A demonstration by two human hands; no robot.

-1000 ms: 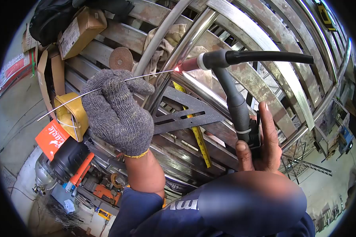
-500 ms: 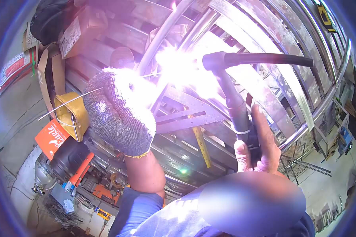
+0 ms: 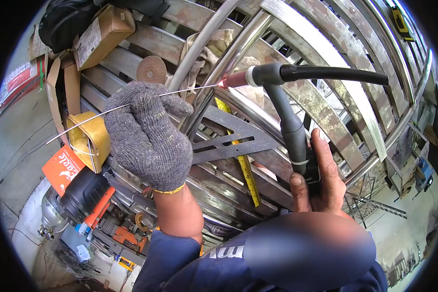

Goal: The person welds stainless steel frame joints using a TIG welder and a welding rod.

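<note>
My left hand [image 3: 148, 134], in a grey knitted glove with a yellow cuff edge, is closed on a thin metal rod [image 3: 194, 89]. The rod's right tip meets the pink nozzle of a welding torch [image 3: 291, 126] at a joint of shiny metal tubes [image 3: 243, 41]. A small reddish glow shows there. My bare right hand [image 3: 321, 180] grips the torch handle from below, one finger stretched along it. A dark triangular square [image 3: 233, 136] and a yellow measuring tape [image 3: 248, 180] lie below the joint.
Metal slats [image 3: 321, 104] spread under the work. A round disc [image 3: 151, 69], a cloth, a cardboard box [image 3: 103, 36] and a black bag are at the upper left. A yellow container [image 3: 88, 138] stands left of the glove. A yellow tool [image 3: 402, 23] sits upper right.
The bright white-violet arc at the torch tip has gone out, leaving a small glow. Both hands, rod and torch hold nearly the same positions.
</note>
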